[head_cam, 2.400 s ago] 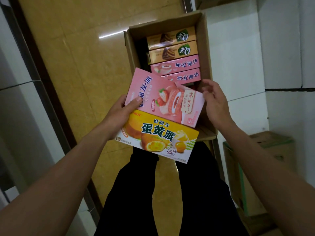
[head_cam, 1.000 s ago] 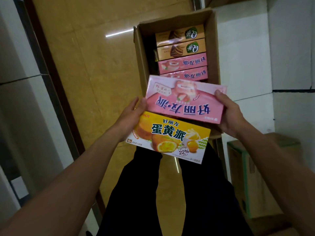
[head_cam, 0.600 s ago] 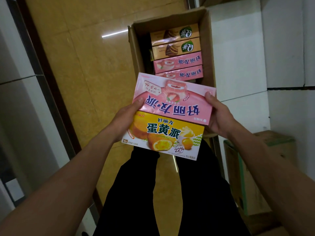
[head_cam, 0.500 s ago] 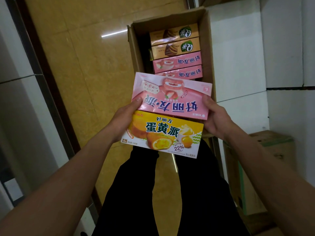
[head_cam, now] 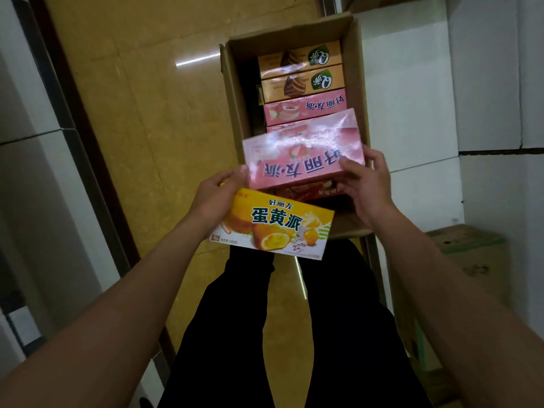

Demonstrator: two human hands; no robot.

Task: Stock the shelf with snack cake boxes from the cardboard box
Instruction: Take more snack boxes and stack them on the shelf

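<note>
Left hand (head_cam: 216, 198) gripped yellow egg-yolk-pie carton (head_cam: 273, 229), thumb touching pink strawberry snack cake carton (head_cam: 303, 151). Right hand (head_cam: 363, 184) pinched pink carton's right end, holding it tilted above open brown cardboard box (head_cam: 357, 83). Inside: 2 tan cartons (head_cam: 300, 70), 2 pink, 1 red visible. Shelf out of view; judged early, 2 cartons out, none shelved.

Yellow tiled floor (head_cam: 153, 113), green-taped carton (head_cam: 468, 260)

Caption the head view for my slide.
Right hand holds a pink box over the cardboard box; left hand holds a yellow box.
</note>
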